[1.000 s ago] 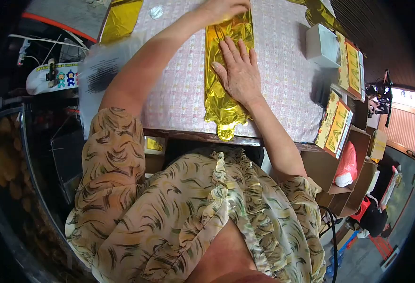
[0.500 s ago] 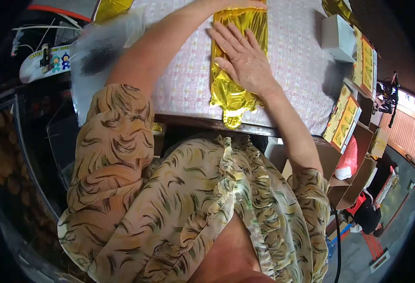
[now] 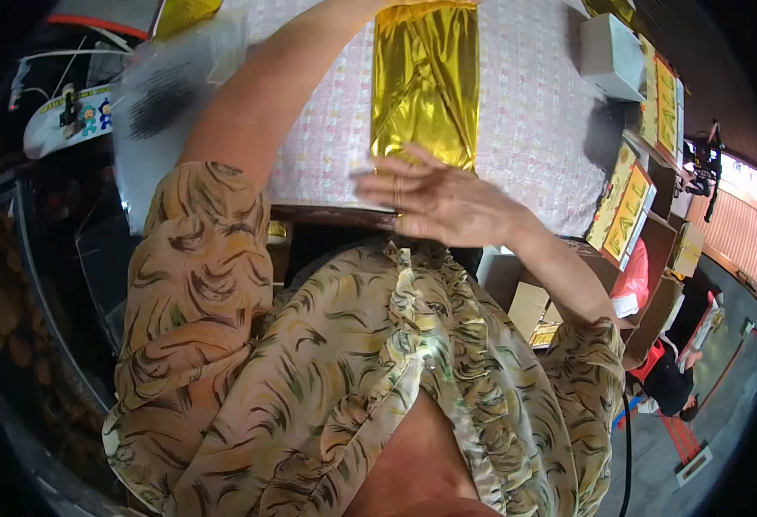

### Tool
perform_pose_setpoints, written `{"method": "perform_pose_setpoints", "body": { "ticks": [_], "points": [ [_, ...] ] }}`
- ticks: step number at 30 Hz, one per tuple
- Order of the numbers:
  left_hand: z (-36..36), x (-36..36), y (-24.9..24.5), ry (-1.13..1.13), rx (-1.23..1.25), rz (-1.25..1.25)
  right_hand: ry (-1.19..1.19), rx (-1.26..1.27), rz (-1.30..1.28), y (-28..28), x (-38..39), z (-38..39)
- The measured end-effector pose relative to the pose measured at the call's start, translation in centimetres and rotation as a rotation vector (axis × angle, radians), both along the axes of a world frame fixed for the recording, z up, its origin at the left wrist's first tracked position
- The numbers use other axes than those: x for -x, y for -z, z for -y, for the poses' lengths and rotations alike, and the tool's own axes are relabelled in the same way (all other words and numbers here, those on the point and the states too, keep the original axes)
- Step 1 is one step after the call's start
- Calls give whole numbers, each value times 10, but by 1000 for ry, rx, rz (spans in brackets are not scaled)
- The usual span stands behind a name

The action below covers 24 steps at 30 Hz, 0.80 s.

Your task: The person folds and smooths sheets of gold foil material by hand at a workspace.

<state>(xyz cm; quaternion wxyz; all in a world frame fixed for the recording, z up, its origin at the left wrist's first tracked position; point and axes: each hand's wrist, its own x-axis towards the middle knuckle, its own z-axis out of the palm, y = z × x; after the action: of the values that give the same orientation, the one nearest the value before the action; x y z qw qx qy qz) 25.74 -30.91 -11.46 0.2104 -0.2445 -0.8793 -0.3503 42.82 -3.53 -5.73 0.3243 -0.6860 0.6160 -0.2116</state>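
A flat, shiny gold foil balloon [image 3: 426, 77] lies lengthwise on the cloth-covered table [image 3: 327, 155], creased along its middle. My right hand [image 3: 447, 202] is over its near end at the table's front edge, palm down with fingers stretched and apart, slightly blurred by motion. The hand hides that end of the foil. My left arm reaches across to the far end, where only a sliver of my left hand [image 3: 413, 3] shows at the top edge of the view, by the foil. Its fingers are out of sight.
Clear plastic sheeting [image 3: 167, 103] hangs over the table's left edge, with more gold foil [image 3: 185, 15] behind it. On the right stand a white box [image 3: 611, 59] and cardboard boxes with yellow labels [image 3: 630, 207]. Farther right, a person [image 3: 671, 379] is on the floor area.
My right hand has slid from the middle of the balloon toward me to its near end, uncovering the creased foil. My left hand stays at the far end.
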Motion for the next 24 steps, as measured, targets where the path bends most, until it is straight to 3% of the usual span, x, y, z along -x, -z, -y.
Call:
{"method": "perform_pose_setpoints", "body": {
  "ticks": [1, 3, 5, 7, 8, 10, 13, 22, 24],
  "points": [
    [1, 2, -1, 3, 8, 2, -30, -11, 206, -4, 0, -4],
    [1, 0, -3, -9, 6, 34, 249, 152, 446, -20, 16, -8],
    [1, -2, -2, -29, 13, 1, 608, 264, 290, -27, 66, -9],
    [-2, -4, -4, -25, 5, -9, 728, 428, -190, -20, 107, 8],
    [-2, -5, -7, -38, 25, 3, 730, 434, -196, -12, 123, 14],
    [-2, -4, -5, -54, 44, 15, 599, 389, -547, 9, 141, 19],
    [0, -1, -2, -54, 25, 21, 535, 341, -713, 17, 142, 23],
    [0, -2, -14, -45, 47, 0, 479, 285, -870, 16, 137, 21],
    [5, 4, -26, -67, 45, 375, 477, 271, -886, 17, 136, 21]
  ]
}}
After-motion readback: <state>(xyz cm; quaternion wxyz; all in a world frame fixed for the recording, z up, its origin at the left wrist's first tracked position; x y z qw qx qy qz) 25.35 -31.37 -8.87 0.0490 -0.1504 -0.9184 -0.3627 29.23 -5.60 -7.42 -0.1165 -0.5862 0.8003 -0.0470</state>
